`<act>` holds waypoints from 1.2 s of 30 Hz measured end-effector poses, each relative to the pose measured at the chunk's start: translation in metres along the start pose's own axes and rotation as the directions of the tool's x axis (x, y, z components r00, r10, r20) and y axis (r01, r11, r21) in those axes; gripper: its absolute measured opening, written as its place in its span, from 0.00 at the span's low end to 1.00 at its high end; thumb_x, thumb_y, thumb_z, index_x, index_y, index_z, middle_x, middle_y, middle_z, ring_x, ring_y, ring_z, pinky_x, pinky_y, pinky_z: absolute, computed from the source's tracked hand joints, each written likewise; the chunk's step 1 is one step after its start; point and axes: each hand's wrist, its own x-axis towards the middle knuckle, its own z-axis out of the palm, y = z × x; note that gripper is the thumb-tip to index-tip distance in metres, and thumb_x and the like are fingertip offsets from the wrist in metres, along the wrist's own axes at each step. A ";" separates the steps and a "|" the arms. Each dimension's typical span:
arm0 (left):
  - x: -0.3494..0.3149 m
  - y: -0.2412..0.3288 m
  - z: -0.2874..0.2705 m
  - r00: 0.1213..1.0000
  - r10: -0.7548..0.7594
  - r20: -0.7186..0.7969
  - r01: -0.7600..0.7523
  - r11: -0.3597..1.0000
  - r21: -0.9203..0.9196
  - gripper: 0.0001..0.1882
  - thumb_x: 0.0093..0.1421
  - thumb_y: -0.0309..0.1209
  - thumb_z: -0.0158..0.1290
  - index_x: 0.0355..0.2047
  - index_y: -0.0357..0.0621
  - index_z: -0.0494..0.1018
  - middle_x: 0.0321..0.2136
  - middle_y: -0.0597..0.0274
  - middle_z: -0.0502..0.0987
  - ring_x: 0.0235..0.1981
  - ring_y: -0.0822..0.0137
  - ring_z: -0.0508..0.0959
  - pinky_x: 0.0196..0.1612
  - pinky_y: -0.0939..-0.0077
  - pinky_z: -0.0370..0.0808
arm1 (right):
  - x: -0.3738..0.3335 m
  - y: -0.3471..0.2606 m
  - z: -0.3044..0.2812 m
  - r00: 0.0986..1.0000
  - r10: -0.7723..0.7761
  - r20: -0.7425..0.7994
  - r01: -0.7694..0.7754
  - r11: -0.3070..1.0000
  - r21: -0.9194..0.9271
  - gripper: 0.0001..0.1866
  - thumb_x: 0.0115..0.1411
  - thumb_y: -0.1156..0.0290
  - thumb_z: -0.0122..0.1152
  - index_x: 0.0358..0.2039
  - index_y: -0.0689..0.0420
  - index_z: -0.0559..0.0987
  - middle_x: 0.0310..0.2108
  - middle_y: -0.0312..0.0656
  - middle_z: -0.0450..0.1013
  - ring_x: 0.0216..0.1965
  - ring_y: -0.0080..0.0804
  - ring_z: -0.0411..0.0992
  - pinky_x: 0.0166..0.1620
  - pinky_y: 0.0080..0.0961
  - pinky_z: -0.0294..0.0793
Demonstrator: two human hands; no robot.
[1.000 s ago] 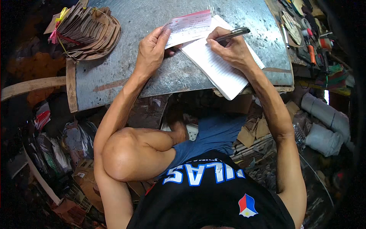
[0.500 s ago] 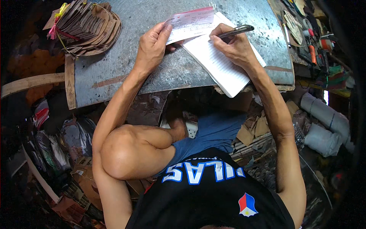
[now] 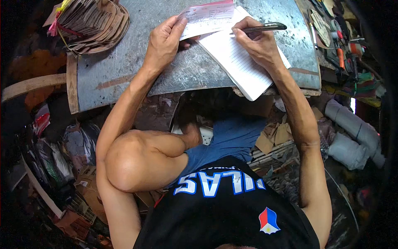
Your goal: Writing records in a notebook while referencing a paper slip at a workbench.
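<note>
My left hand (image 3: 165,43) pinches a printed slip (image 3: 207,18), white with a pink edge and some handwriting, tilted above the table. In my right hand (image 3: 258,43) is a black pen (image 3: 267,27), gripped as for writing. That hand rests on a lined notepad (image 3: 236,58) lying aslant on the metal-topped table (image 3: 124,74). One lower corner of the pad juts past the table's near edge. Where the pen's tip meets the paper is hidden by my fingers. The slip overlaps the far left part of the pad.
A tied stack of brown cut pieces (image 3: 95,27) sits at the table's far left. Hand tools, including one with an orange handle (image 3: 340,58), lie beyond the right edge. Grey wrapped rolls (image 3: 352,124) and cardboard scraps (image 3: 269,139) are below on the right.
My right hand has shifted slightly right with the pen, whose barrel now lies flatter. The slip stays in my left hand. The whole view has moved a little.
</note>
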 end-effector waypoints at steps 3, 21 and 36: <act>0.001 0.000 -0.003 1.000 0.002 0.000 -0.002 1.000 0.005 0.16 0.68 0.36 0.45 0.47 0.36 0.73 0.30 0.61 0.80 0.27 0.77 0.78 0.28 0.85 0.77 | 0.003 -0.001 0.001 0.998 -0.066 -0.013 0.065 0.998 -0.022 0.06 0.60 0.71 0.58 0.30 0.60 0.78 0.22 0.28 0.69 0.25 0.14 0.63 0.28 0.16 0.63; -0.003 0.000 -0.001 0.998 -0.029 -0.053 0.030 0.999 0.013 0.17 0.68 0.37 0.45 0.47 0.37 0.74 0.25 0.64 0.79 0.23 0.79 0.76 0.25 0.87 0.75 | 0.003 -0.010 0.004 0.999 0.042 -0.003 -0.042 0.999 0.028 0.05 0.59 0.74 0.59 0.29 0.63 0.77 0.22 0.30 0.69 0.25 0.14 0.63 0.28 0.15 0.63; -0.001 0.000 -0.003 1.000 -0.001 -0.030 0.002 0.999 0.038 0.17 0.68 0.37 0.44 0.48 0.37 0.73 0.24 0.63 0.80 0.23 0.80 0.76 0.24 0.87 0.74 | 0.004 -0.015 0.003 0.998 0.063 0.028 -0.063 0.998 -0.007 0.06 0.59 0.73 0.59 0.28 0.62 0.77 0.22 0.30 0.69 0.25 0.15 0.63 0.29 0.16 0.63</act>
